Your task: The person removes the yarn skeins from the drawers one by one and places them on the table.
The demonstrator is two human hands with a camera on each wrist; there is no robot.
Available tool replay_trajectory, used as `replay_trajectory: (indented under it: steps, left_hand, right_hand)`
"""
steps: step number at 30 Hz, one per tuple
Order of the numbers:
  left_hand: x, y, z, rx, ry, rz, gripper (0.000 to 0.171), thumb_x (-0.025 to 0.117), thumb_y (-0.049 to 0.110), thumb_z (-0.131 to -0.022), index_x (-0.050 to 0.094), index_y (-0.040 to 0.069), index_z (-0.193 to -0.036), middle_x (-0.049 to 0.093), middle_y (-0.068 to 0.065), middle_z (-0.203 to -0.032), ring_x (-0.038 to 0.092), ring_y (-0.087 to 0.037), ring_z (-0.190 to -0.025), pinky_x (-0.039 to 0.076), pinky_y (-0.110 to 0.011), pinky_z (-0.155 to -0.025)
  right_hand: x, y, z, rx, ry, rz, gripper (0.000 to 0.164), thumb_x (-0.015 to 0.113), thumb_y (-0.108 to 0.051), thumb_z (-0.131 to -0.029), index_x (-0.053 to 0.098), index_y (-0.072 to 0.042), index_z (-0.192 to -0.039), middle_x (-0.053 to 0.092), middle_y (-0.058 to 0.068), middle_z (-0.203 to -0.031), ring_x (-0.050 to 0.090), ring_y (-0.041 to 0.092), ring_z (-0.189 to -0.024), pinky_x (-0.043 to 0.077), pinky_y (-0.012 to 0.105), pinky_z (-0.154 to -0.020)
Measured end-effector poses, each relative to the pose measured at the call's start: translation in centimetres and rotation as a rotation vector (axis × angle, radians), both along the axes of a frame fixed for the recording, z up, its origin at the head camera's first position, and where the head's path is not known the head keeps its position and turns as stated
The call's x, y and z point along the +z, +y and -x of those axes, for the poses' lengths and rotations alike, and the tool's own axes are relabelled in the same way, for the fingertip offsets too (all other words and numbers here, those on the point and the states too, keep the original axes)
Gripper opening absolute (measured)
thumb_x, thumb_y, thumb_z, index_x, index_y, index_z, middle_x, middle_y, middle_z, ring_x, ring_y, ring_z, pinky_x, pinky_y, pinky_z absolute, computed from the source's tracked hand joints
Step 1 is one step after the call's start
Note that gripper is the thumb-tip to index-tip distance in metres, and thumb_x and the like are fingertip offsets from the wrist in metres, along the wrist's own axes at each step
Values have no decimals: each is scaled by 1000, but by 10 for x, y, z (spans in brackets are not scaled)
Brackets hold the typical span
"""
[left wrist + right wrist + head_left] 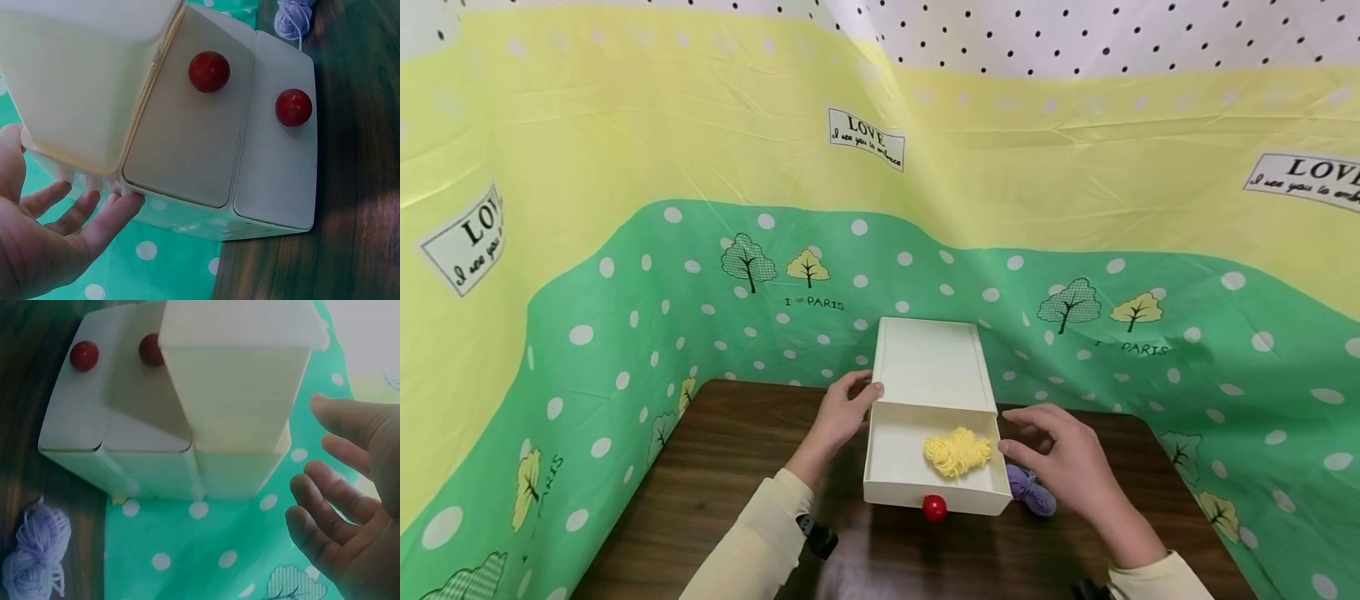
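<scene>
A small white drawer cabinet [931, 358] stands at the back of the table, its top drawer [891, 450] pulled out. Inside that drawer lies a skein of yellow yarn [957, 452]; a red knob [934, 508] sits on its front. My left hand [847, 408] rests on the cabinet's left side, thumb at the top edge and fingers spread along the wall. To the right of the drawer, my right hand [1063, 450] is held with loosely bent fingers, and nothing is in it. A bundle of purple yarn [1032, 492] lies on the table below the right hand.
Two closed drawers with red knobs, a middle one [181, 137] and a bottom one [275, 169], sit under the pulled-out one. The dark wooden table [700, 492] is bordered by a green and yellow printed curtain [820, 325] at the back and sides.
</scene>
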State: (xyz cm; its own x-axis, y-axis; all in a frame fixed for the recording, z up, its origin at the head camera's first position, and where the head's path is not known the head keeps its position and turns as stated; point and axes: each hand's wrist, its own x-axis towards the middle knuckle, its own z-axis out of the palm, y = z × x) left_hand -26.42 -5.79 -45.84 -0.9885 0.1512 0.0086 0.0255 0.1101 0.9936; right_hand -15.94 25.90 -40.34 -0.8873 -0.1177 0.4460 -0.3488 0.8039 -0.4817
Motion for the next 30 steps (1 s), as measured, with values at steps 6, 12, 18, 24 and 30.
replay_trajectory:
  steps: [6,12,18,24,30]
  left_hand:
    - [0,1,0,1,-1,3,55,63,41,-101,54,11,-147,61,-17,-130,68,-29,-108,61,-50,-88]
    - [0,0,0,8,9,13,56,63,42,-101,54,9,-147,62,-17,-129,68,-28,-106,60,-51,-87]
    - [0,0,0,18,-12,6,55,64,41,-101,55,11,-146,61,-16,-128,69,-28,-105,62,-48,-85]
    - [0,0,-1,17,-7,-4,56,64,40,-101,54,8,-146,61,-18,-128,69,-28,-103,62,-48,-83]
    - [0,1,-1,21,-10,2,55,64,40,-101,54,10,-146,61,-17,-129,68,-28,-104,61,-49,-84]
  right_hand:
    - [6,-16,-1,78,33,3,31,90,-20,-79,78,-19,-108,71,-8,-93,65,8,-77,55,25,-64]
    - [5,-28,2,154,5,-26,34,91,-20,-78,79,-17,-110,73,-6,-98,64,13,-78,55,26,-67]
    - [5,-36,5,150,17,-70,33,91,-22,-77,79,-17,-108,72,-4,-98,58,11,-71,50,24,-63]
    - [8,-40,6,136,5,-102,31,90,-24,-79,79,-17,-106,72,-5,-100,59,10,-72,48,24,-62]
    - [7,-41,8,128,7,-124,29,90,-24,-79,79,-19,-105,72,-6,-100,59,11,-72,48,23,-61]
